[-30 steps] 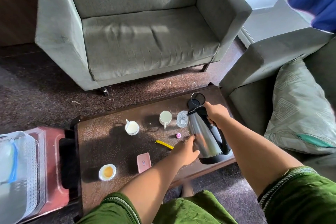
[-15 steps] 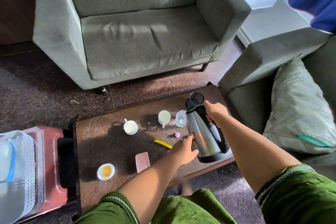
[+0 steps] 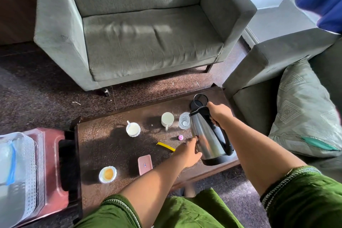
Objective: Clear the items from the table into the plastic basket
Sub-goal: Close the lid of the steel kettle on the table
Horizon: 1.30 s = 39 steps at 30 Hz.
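The right hand (image 3: 219, 114) grips the steel kettle (image 3: 207, 139) by its handle while the left hand (image 3: 187, 152) steadies its side with straight fingers, likely lifting it toward the plastic basket (image 3: 27, 172), well off to the left hand's left.

My two arms are bare from the elbows down to the fingers; my left hand (image 3: 187, 151) and my right hand (image 3: 219, 114) wear no rings, no bangles, no watch that I can see; my sleeves are short, of a glossy olive-green cloth that creases in soft folds; the left sleeve (image 3: 114, 213) ends in a narrow band of pale embroidery; the right sleeve (image 3: 303, 192) has a wider hem, a pale zigzag stitched along it; the same green cloth covers my lap (image 3: 194, 211).
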Tool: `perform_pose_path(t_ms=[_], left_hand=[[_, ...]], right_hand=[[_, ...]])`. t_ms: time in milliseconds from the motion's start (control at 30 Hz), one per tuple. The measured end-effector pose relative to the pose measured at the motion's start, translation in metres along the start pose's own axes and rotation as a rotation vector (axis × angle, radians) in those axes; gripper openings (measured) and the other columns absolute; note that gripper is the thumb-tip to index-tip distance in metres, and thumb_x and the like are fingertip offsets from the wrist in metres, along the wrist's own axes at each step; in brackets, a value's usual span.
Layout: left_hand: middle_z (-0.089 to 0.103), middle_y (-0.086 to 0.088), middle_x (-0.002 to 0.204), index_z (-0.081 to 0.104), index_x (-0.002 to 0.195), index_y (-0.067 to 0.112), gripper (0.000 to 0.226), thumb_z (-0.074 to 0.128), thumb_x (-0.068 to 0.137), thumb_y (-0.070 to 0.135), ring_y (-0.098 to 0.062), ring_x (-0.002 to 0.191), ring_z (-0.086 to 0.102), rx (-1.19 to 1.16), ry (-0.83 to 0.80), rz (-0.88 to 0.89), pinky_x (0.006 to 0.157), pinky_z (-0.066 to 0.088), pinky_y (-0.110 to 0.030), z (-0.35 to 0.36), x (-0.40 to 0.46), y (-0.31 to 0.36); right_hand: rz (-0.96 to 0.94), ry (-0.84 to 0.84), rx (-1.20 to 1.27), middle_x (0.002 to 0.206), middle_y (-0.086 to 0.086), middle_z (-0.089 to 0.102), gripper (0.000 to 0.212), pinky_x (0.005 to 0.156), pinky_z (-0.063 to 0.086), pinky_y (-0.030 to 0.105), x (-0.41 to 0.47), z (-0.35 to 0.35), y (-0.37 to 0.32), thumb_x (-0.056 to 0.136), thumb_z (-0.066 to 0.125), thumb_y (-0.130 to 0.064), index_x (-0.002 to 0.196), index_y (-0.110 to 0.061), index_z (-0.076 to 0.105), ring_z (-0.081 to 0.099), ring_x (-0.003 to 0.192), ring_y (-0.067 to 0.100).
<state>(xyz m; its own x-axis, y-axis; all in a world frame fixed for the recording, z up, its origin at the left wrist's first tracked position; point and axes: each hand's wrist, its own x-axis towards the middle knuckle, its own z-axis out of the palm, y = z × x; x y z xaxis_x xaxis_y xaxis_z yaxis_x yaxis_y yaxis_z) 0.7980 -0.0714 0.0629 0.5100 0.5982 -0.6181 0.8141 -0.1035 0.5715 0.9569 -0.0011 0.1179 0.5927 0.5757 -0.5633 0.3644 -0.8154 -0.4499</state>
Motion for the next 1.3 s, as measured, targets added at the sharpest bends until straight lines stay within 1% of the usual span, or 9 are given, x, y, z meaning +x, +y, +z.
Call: perform_pose_path(t_ms=[100,233,400,500,600,733,967,1100,1300], left_hand=[[0.06,-0.016,0.128,0.029,0.145,0.02,0.06,0.054,0.093,0.036,-0.034,0.112,0.06,-0.002,0.003,0.006,0.087,0.051,-0.04,0.0,0.002,0.0],[0.06,-0.013,0.129,0.034,0.143,0.018,0.057,0.055,0.092,0.036,-0.032,0.114,0.059,-0.02,0.013,0.013,0.089,0.051,-0.039,0.0,0.003,0.0],[0.062,-0.012,0.125,0.036,0.141,0.018,0.056,0.055,0.092,0.035,-0.032,0.11,0.061,-0.012,0.029,0.021,0.086,0.052,-0.039,0.001,0.004,-0.001],[0.062,-0.011,0.126,0.034,0.142,0.02,0.056,0.055,0.092,0.036,-0.031,0.11,0.061,-0.016,0.026,0.013,0.085,0.052,-0.038,0.001,0.004,-0.001],[0.062,-0.012,0.126,0.033,0.143,0.02,0.058,0.055,0.092,0.036,-0.032,0.11,0.061,-0.024,0.016,0.009,0.086,0.053,-0.039,0.001,0.004,-0.001],[0.061,-0.012,0.127,0.033,0.143,0.02,0.058,0.055,0.092,0.036,-0.032,0.11,0.06,-0.038,0.015,0.02,0.087,0.052,-0.04,0.0,0.004,-0.003],[0.06,-0.01,0.128,0.032,0.145,0.021,0.057,0.053,0.093,0.035,-0.032,0.112,0.059,-0.036,0.014,0.025,0.084,0.049,-0.038,-0.003,0.002,-0.002],[0.061,-0.008,0.127,0.033,0.144,0.022,0.057,0.054,0.093,0.035,-0.029,0.11,0.06,-0.06,0.008,0.014,0.084,0.051,-0.038,-0.002,0.002,-0.003],[0.056,-0.009,0.135,0.034,0.144,0.02,0.058,0.055,0.092,0.035,-0.03,0.119,0.056,-0.056,0.005,0.026,0.092,0.049,-0.039,-0.003,0.001,-0.005]], right_hand=[[-0.003,-0.001,-0.021,0.048,0.009,0.061,0.049,0.06,0.052,0.033,0.0,0.0,-0.001,0.076,0.043,-0.047,0.054,-0.008,0.061,0.057,0.047,0.026],[-0.007,0.0,-0.025,0.051,0.009,0.062,0.048,0.055,0.049,0.029,-0.002,0.0,0.0,0.078,0.044,-0.047,0.057,-0.007,0.062,0.058,0.046,0.026],[-0.019,0.004,-0.024,0.053,0.009,0.063,0.049,0.065,0.056,0.035,-0.003,0.001,-0.001,0.08,0.044,-0.045,0.054,-0.008,0.061,0.058,0.049,0.027],[-0.021,0.003,-0.018,0.052,0.009,0.062,0.048,0.061,0.055,0.034,-0.002,0.0,-0.001,0.079,0.045,-0.045,0.054,-0.008,0.061,0.058,0.048,0.026],[-0.009,-0.005,-0.011,0.05,0.008,0.06,0.045,0.051,0.047,0.027,-0.002,-0.001,-0.001,0.079,0.046,-0.044,0.055,-0.008,0.061,0.054,0.045,0.025],[0.004,-0.016,-0.03,0.048,0.008,0.058,0.045,0.047,0.044,0.024,-0.001,0.0,-0.005,0.078,0.046,-0.044,0.057,-0.007,0.06,0.052,0.042,0.024],[-0.018,-0.007,-0.074,0.052,0.008,0.064,0.05,0.066,0.059,0.036,0.0,0.004,-0.007,0.076,0.044,-0.048,0.062,-0.006,0.066,0.06,0.047,0.026],[-0.006,-0.016,-0.054,0.054,0.008,0.063,0.048,0.062,0.056,0.034,-0.001,0.004,-0.009,0.078,0.045,-0.047,0.063,-0.006,0.065,0.059,0.048,0.026],[-0.008,-0.022,-0.08,0.053,0.008,0.062,0.048,0.052,0.049,0.027,-0.001,0.005,-0.012,0.081,0.045,-0.046,0.067,-0.005,0.065,0.057,0.046,0.025]])
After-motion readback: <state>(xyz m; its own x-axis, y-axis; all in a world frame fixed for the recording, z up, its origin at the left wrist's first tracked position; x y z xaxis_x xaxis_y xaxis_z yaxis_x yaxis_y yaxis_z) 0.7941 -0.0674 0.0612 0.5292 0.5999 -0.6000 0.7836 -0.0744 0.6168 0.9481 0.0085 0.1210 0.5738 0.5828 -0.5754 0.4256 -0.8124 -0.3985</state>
